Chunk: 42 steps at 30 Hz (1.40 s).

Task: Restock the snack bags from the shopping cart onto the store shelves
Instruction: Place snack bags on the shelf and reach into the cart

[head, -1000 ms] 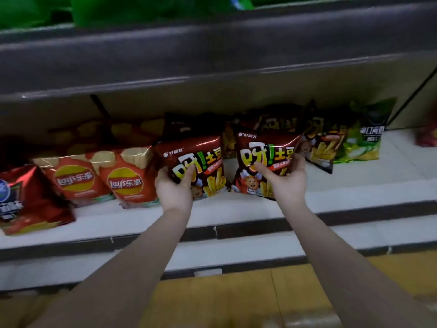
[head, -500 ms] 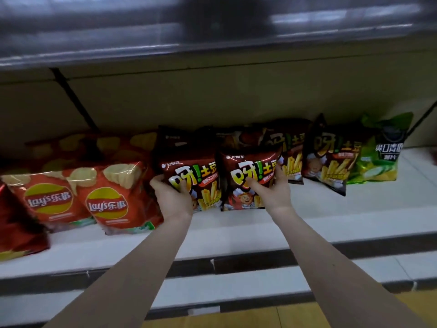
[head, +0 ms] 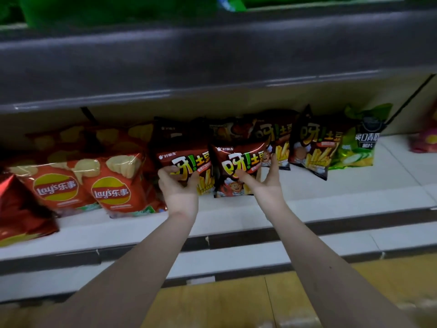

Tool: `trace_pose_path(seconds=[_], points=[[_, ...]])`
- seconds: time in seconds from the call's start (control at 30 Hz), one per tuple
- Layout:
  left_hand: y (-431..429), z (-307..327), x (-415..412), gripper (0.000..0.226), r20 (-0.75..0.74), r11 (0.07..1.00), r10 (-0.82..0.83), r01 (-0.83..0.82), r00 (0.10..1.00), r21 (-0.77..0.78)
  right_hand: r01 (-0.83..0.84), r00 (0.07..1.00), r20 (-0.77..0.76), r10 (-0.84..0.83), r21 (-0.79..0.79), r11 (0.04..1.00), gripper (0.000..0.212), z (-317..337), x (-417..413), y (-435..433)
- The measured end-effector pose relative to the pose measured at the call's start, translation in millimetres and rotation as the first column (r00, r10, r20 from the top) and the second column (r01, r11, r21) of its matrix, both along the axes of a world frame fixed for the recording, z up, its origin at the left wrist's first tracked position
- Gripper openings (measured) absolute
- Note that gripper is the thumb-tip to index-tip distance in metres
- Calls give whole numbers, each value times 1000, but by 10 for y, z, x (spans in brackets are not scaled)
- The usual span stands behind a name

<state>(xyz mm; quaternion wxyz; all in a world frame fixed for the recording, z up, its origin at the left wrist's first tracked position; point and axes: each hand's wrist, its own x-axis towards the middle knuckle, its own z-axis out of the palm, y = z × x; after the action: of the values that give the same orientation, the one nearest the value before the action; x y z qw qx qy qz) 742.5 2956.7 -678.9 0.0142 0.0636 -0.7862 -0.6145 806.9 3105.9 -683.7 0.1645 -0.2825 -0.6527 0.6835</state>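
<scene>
Left hand (head: pixel 178 187) curls round the lower corner of the left fry bag (head: pixel 186 159). Right hand (head: pixel 267 185) is spread wide, thumb on the front of the right fry bag (head: pixel 238 159), fingers straight at its right edge. Both bags stand upright, touching, on the shelf (head: pixel 354 192), with Lay's bags (head: pixel 111 185) just left.

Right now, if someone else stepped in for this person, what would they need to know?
Left hand grips the left fry bag by its lower corner. Right hand rests straight fingers against the right fry bag. Both bags stand at the front of the white shelf, between the Lay's bags and other fry bags. Done: these two are placed. Left: let go, fetch more; the cart is out of view.
</scene>
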Motion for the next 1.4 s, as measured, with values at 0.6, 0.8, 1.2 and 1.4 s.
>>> trace_pose_path(seconds=[0.6,0.8,1.2,1.4], points=[[-692,2027,1894,8,-93,964,2,23,996,263,-384,916,-71,395,128,914,40,2020,1520,-1191],[-1463,3063,2415,14,-117,933,232,-187,966,307,-532,834,-139,534,56,845,29,3016,1769,-2026],[-4027,4200,3248,12,-159,835,504,-431,849,342,-755,628,-217,747,63,653,35,4093,2159,-4565],[-5523,4356,3703,13,-133,755,628,-559,766,343,-783,607,-176,775,37,621,22,4063,2460,-5677]])
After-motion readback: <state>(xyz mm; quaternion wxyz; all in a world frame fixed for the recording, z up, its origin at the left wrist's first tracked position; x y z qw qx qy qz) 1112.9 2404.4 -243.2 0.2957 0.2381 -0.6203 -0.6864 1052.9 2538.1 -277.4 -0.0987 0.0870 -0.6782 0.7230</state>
